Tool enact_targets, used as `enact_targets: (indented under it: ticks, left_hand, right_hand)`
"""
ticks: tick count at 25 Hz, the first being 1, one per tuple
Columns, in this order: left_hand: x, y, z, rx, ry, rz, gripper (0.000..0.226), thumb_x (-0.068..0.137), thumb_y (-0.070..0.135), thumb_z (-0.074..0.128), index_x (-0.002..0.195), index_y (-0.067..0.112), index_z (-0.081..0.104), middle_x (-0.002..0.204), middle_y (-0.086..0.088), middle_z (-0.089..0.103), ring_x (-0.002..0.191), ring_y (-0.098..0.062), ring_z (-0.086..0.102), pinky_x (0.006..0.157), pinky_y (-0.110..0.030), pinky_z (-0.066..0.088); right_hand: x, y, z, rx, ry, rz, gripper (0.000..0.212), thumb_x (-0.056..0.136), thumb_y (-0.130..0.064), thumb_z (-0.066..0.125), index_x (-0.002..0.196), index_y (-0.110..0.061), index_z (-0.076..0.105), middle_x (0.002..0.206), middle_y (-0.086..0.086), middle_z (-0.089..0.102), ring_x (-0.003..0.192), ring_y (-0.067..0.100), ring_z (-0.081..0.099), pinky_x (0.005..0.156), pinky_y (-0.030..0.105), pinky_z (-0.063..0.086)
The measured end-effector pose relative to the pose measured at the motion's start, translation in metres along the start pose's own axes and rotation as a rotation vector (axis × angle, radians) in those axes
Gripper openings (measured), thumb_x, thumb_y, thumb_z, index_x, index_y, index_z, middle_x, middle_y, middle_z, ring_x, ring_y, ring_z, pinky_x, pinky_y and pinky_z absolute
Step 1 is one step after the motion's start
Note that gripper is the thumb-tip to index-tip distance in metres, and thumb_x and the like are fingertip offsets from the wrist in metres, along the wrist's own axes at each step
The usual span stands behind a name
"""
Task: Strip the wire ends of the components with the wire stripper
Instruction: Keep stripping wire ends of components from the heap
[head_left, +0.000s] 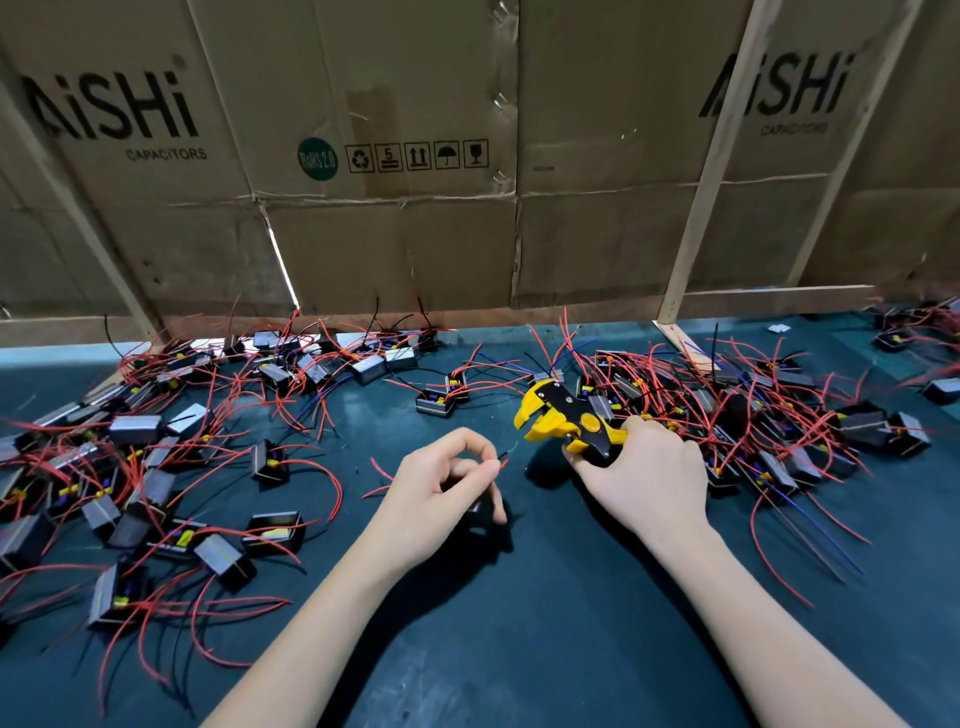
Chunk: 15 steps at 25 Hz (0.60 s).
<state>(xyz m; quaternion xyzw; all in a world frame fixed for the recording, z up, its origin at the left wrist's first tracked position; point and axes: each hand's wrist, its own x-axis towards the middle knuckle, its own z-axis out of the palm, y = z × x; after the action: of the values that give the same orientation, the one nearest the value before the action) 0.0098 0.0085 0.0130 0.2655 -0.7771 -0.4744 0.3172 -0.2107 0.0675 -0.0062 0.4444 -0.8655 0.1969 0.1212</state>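
Both forearms reached forward from the near edge over the dark blue-green work mat (519, 649). The left hand (436, 499) was held palm-side inward, its thumb and forefinger pinching a red wire (503, 461) close to its end, while the remaining fingers curled loosely below the pinch. A short bared tip projected from the pinch up and to the right, toward the tool. A dark component (480, 506) lay mostly hidden beneath this hand; whether the pinched wire belonged to it could not be told.

The right hand (641, 478) was seen from the back, fingers wrapped round the handles of the yellow-and-black wire stripper (563, 418). The tool's long axis ran from the grip up and to the left, its yellow jaws standing parted and pointing left, just beyond the wire tip and apart from it.

Left of the pinch lay a heap of wired components (156, 467); right of the tool grip lay a second heap of components (769, 415). Behind both stood a cardboard wall (415, 234) printed "AiSHi CAPACITORS".
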Motion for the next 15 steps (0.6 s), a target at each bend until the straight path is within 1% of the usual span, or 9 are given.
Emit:
enact_targets:
  ticks: [3, 5, 7, 9, 10, 11, 13, 15]
  left_hand:
    - [-0.001, -0.002, 0.0, -0.048, -0.051, 0.005, 0.01, 0.099, 0.015, 0.056, 0.089, 0.013, 0.056, 0.067, -0.009, 0.072, 0.059, -0.013, 0.059, 0.065, -0.019, 0.046]
    - [0.001, -0.005, 0.0, -0.021, -0.052, 0.025, 0.009, 0.099, 0.012, 0.056, 0.09, 0.013, 0.057, 0.074, -0.006, 0.073, 0.068, -0.013, 0.061, 0.069, -0.018, 0.046]
    - [0.003, -0.01, -0.001, 0.021, -0.019, 0.031, 0.014, 0.097, 0.002, 0.054, 0.089, 0.012, 0.06, 0.082, -0.004, 0.071, 0.077, -0.013, 0.064, 0.077, -0.019, 0.048]
    - [0.004, -0.015, -0.004, -0.023, 0.029, -0.03, 0.022, 0.095, -0.006, 0.049, 0.085, 0.01, 0.06, 0.083, -0.006, 0.07, 0.075, -0.016, 0.065, 0.076, -0.025, 0.05]
    - [0.004, -0.018, -0.006, -0.047, 0.04, -0.063, 0.022, 0.094, -0.006, 0.049, 0.085, 0.011, 0.06, 0.081, -0.006, 0.071, 0.074, -0.017, 0.065, 0.075, -0.027, 0.052]
    - [0.004, -0.019, -0.007, -0.052, 0.043, -0.076, 0.021, 0.094, -0.005, 0.051, 0.087, 0.012, 0.061, 0.08, -0.005, 0.071, 0.074, -0.016, 0.065, 0.075, -0.028, 0.052]
    - [0.003, -0.018, -0.008, 0.008, 0.032, -0.06, 0.014, 0.091, 0.004, 0.061, 0.093, 0.017, 0.065, 0.08, -0.002, 0.071, 0.075, -0.013, 0.063, 0.077, -0.024, 0.051]
    - [0.002, -0.015, -0.007, 0.162, 0.004, -0.019, 0.011, 0.084, 0.019, 0.075, 0.093, 0.024, 0.07, 0.082, 0.005, 0.07, 0.072, -0.007, 0.062, 0.072, -0.018, 0.049]
  right_hand:
    - [-0.002, -0.003, 0.003, -0.094, 0.031, -0.048, 0.061, 0.074, -0.074, 0.051, 0.091, -0.016, 0.059, 0.095, 0.002, 0.066, 0.093, 0.027, 0.063, 0.079, 0.037, 0.039]
    - [-0.005, -0.006, 0.003, -0.105, 0.047, -0.087, 0.06, 0.073, -0.073, 0.053, 0.09, -0.015, 0.059, 0.092, 0.003, 0.067, 0.091, 0.028, 0.063, 0.076, 0.037, 0.038]
    - [-0.007, -0.009, 0.002, -0.091, 0.056, -0.119, 0.058, 0.073, -0.07, 0.056, 0.087, -0.014, 0.059, 0.088, 0.004, 0.066, 0.087, 0.029, 0.062, 0.075, 0.038, 0.038]
    - [-0.009, -0.01, 0.001, -0.092, 0.042, -0.128, 0.057, 0.073, -0.071, 0.055, 0.087, -0.015, 0.058, 0.088, 0.003, 0.066, 0.087, 0.028, 0.062, 0.075, 0.038, 0.038]
    - [-0.009, -0.01, 0.001, -0.097, 0.029, -0.127, 0.057, 0.073, -0.072, 0.053, 0.087, -0.016, 0.058, 0.088, 0.002, 0.065, 0.088, 0.027, 0.062, 0.076, 0.038, 0.037]
    - [-0.01, -0.009, 0.001, -0.102, 0.019, -0.125, 0.058, 0.073, -0.072, 0.051, 0.087, -0.017, 0.057, 0.088, 0.001, 0.065, 0.089, 0.027, 0.062, 0.076, 0.037, 0.037]
    - [-0.01, -0.008, 0.0, -0.117, 0.004, -0.114, 0.059, 0.074, -0.073, 0.05, 0.089, -0.017, 0.057, 0.09, 0.0, 0.065, 0.09, 0.026, 0.062, 0.078, 0.037, 0.037]
    - [-0.009, -0.007, -0.002, -0.123, -0.002, -0.099, 0.059, 0.074, -0.074, 0.05, 0.09, -0.017, 0.057, 0.093, 0.0, 0.066, 0.092, 0.025, 0.062, 0.079, 0.037, 0.038]
